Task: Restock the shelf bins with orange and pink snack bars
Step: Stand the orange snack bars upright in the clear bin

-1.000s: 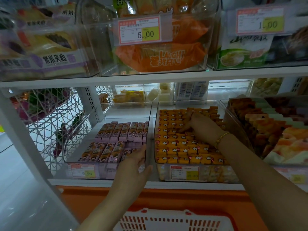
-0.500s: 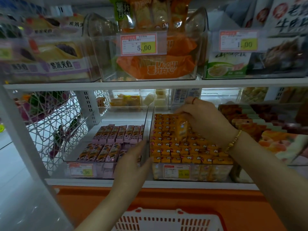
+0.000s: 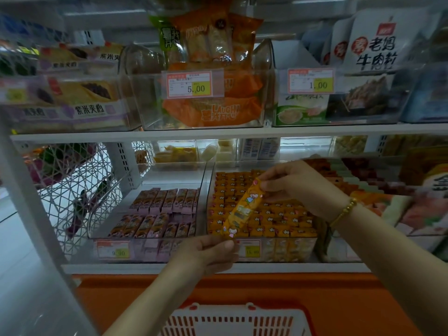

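Orange snack bar (image 3: 244, 207) held tilted above the orange bin (image 3: 278, 248): right hand (image 3: 294, 184) pinches its top end, left hand (image 3: 211, 251) pinches its bottom end

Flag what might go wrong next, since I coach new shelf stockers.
The long orange plastic-wrapped snack bar is pinched only at its ends by the left hand and right hand; it could slip. The clear plastic bin looks packed with orange bars, so squeezing it in may dislodge neighbours.

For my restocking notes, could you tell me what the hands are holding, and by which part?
One orange snack bar: the right hand pinches its upper end, the left hand its lower end.
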### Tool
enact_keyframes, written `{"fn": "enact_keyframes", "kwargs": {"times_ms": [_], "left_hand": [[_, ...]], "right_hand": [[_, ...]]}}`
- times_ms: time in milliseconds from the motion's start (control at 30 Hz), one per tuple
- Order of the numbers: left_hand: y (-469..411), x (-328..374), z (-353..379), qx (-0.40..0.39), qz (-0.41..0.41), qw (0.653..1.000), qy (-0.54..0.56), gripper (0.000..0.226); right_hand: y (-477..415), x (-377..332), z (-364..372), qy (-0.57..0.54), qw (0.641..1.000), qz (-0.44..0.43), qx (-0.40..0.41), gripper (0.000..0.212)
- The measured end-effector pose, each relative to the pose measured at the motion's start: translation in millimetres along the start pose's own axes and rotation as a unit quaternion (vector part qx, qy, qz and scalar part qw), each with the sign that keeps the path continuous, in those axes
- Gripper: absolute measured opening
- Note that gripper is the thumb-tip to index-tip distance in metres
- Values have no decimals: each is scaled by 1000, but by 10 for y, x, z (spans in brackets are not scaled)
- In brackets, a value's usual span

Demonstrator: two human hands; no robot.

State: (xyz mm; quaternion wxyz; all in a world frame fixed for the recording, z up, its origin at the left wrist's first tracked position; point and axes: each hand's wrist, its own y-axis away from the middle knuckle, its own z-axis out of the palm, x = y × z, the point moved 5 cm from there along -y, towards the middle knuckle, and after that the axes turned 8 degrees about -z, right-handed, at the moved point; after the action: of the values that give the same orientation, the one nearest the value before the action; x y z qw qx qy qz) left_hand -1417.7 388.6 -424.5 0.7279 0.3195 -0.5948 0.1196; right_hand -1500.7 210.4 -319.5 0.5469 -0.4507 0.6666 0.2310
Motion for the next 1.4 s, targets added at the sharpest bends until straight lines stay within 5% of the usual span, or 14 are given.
{"fn": "enact_keyframes", "kwargs": {"times_ms": [167, 533, 1067, 1400], "left_hand": [[39, 33, 5, 11, 19, 997, -71, 45], [99, 96, 31, -77, 54, 991, -97, 21], [41, 80, -46, -61, 25, 998, -12, 28], [6, 48, -45, -48, 5, 999, -22, 29]], "right_hand": [[-18, 39, 34, 23, 1000, 1, -14, 7], [-73, 116, -54, 74, 995, 35, -53, 7], [-31, 262, 14, -204, 958, 150, -136, 27], [-77, 268, 44, -180, 965, 150, -114, 26]]}}
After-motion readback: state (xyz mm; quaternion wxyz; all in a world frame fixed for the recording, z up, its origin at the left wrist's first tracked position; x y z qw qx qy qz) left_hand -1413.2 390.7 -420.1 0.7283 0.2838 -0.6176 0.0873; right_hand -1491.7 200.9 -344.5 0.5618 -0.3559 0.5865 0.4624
